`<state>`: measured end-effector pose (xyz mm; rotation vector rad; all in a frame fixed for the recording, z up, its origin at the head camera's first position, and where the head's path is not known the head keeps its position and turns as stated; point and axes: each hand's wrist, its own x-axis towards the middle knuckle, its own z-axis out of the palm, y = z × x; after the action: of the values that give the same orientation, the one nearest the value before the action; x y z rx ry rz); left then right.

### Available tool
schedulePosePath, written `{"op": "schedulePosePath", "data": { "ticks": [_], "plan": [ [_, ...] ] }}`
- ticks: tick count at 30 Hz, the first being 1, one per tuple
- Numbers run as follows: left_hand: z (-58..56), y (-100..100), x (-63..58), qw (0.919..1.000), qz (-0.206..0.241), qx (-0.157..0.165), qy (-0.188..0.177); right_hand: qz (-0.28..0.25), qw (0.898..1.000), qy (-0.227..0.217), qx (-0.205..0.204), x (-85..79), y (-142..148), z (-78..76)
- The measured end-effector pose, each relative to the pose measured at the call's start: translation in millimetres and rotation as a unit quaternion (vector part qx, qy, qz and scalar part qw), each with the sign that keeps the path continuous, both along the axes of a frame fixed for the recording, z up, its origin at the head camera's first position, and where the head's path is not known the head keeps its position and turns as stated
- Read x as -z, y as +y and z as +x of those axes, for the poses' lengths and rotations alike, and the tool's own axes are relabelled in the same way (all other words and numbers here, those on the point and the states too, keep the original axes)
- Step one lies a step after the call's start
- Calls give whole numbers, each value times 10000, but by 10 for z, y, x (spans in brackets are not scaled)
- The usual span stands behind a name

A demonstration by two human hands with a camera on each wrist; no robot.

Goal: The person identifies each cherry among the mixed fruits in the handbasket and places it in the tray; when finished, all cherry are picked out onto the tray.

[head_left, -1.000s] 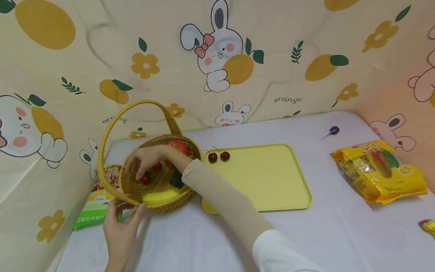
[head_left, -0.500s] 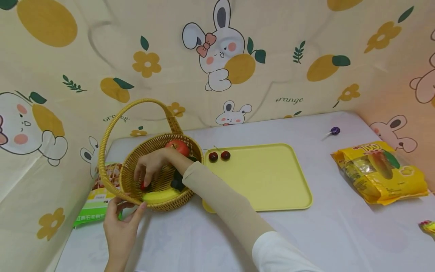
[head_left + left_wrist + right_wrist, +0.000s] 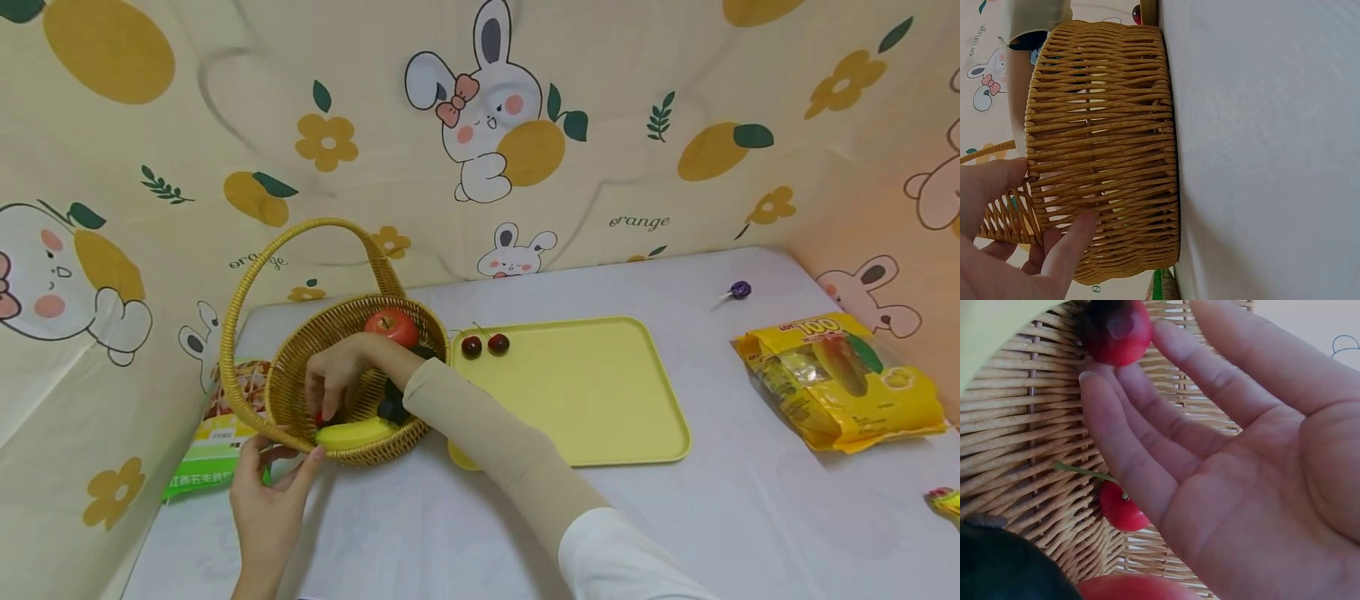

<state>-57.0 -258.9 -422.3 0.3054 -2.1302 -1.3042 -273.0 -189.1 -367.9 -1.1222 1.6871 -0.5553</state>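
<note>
My left hand (image 3: 272,508) holds the rim of a woven basket (image 3: 1104,144) at the handle's base, its thumb against the outer wall in the left wrist view. My right hand (image 3: 341,377) reaches down inside the basket. In the right wrist view its fingertips (image 3: 1169,337) touch a red cherry (image 3: 1119,331) with a dark patch; the thumb's tip is out of frame. A second cherry (image 3: 1122,506) with a green stem lies below the fingers. Also in the basket are a banana (image 3: 356,434), a large red fruit (image 3: 392,327) and a dark rounded thing (image 3: 1010,569).
A yellow tray (image 3: 577,400) right of the basket bears two cherries (image 3: 483,345) at its far left corner. Further right lie a yellow mango-print bag (image 3: 840,379), a purple lollipop (image 3: 739,290) and a wrapped candy (image 3: 943,500). A green-and-yellow packet (image 3: 206,458) lies left, partly behind the basket.
My right hand has come down and slightly right inside the basket onto the cherry, which shifts toward the near side. More of the large red fruit shows. My left hand keeps its place.
</note>
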Motion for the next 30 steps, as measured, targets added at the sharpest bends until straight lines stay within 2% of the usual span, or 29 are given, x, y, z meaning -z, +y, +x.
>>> {"op": "schedulePosePath", "data": {
  "ticks": [7,13,15,18,21,25,27,30],
  "plan": [
    [3,0,2,10000,-61,-22,50,-4,9998,168,-70,18,-8,-2],
    [1,-9,14,10000,17,14,72,117,9999,-71,-36,17,-1,17],
    [0,-9,16,10000,55,28,63,-113,9998,-116,69,-2,17,14],
    [2,-10,15,9999,92,40,43,-883,9958,73,218,-74,84,-15],
    [6,0,11,9999,117,72,27,-1865,9812,326,381,-201,262,-61],
    [9,12,-1,9998,130,139,64,-2963,9490,820,700,-373,695,-129],
    [7,10,-6,9998,131,146,104,-3322,9330,932,1026,-410,973,-162],
    [1,-4,-6,9997,164,129,158,-3699,9058,1004,1808,-386,1408,-206]
  ]
}}
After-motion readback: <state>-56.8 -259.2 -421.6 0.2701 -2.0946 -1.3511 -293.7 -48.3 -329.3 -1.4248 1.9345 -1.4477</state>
